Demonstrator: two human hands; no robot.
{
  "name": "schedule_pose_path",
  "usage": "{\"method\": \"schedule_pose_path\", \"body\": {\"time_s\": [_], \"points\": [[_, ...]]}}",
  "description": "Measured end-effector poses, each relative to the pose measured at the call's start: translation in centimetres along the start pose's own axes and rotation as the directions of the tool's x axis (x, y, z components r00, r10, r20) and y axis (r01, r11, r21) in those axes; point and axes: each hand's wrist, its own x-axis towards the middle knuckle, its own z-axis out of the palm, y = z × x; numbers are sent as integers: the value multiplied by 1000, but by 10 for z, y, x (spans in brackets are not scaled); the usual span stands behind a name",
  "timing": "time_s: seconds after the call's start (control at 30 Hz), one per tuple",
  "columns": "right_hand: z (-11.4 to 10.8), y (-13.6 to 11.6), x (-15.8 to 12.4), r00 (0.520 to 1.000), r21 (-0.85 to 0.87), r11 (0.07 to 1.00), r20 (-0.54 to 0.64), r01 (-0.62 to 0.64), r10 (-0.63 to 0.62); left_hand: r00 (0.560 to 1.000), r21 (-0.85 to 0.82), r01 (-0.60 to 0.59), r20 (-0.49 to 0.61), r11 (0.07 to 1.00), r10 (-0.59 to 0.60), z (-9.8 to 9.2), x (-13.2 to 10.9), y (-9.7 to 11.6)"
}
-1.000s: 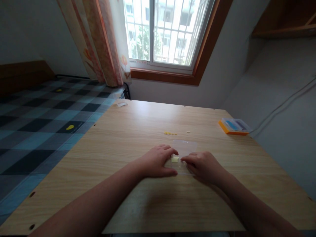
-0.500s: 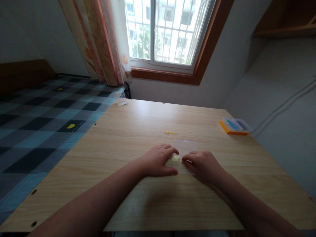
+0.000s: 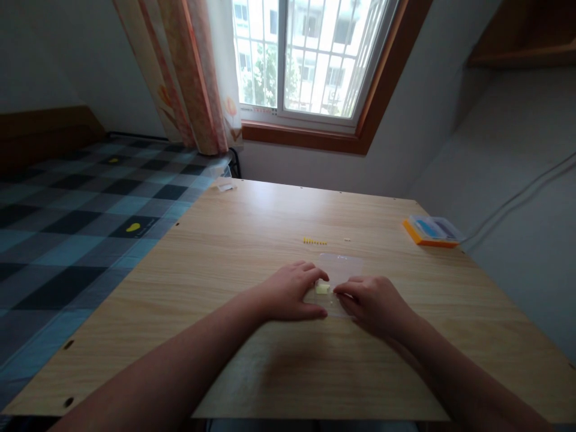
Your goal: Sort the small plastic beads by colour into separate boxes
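A clear flat plate [image 3: 345, 266] lies on the wooden table, with a small pale yellow block [image 3: 323, 289] on its left part. My left hand [image 3: 294, 293] rests at the plate's left edge, thumb and forefinger spread apart on either side of the block. Just right of the block, my right hand [image 3: 375, 300] has its thumb and fingertips pinched together low over the plate. Whatever is between those fingertips is too small to make out. A tiny pale piece sits on the plate near the right fingertips.
Beyond the plate are a row of small yellow pieces [image 3: 315, 242] and a few tiny whitish pieces [image 3: 347, 240]. An orange box with a clear lid [image 3: 432, 231] stands at the table's right edge. Clear plastic [image 3: 226, 187] lies at the far left corner, beside a checked bed [image 3: 81, 228].
The whole view has shifted slightly, so everything appears a little further right. Both hands keep nearly the same pose at the plate.
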Motion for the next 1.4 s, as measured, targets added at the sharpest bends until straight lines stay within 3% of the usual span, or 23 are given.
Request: {"method": "schedule_pose_path", "body": {"time_s": [1.4], "points": [[1,-4,2,1000,62,998,10,-2,2,1000,-16,4,4,1000,-4,0,1,0]]}}
